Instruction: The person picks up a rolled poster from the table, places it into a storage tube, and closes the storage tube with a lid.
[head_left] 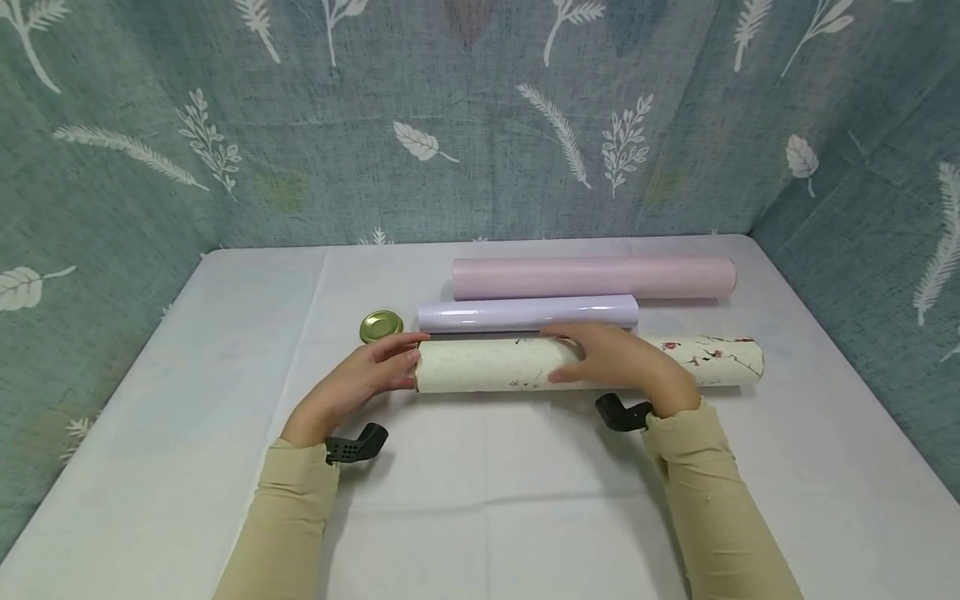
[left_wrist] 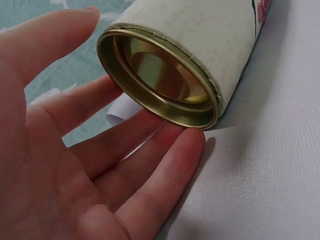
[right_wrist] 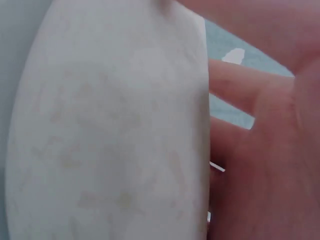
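Note:
A cream cardboard tube [head_left: 480, 364] with a red floral print lies crosswise in the head view. My right hand [head_left: 618, 358] grips it around the middle, thumb on the near side and fingers over the far side. In the right wrist view, the tube's pale surface [right_wrist: 110, 125] fills the left part, blurred. My left hand [head_left: 367, 372] is at the tube's left end. In the left wrist view, that end has a gold metal rim [left_wrist: 212, 112] with a recessed gold disc inside. The left fingers [left_wrist: 170, 170] touch the rim's edge from behind, while the thumb stands apart from it.
Beyond the cream tube lie a shorter, glossy lavender roll [head_left: 525, 315] and a longer pink roll [head_left: 592, 278]. A round gold lid [head_left: 381, 326] rests left of the lavender roll. The white-covered table [head_left: 480, 517] meets patterned green cloth [head_left: 465, 200] at the back and sides.

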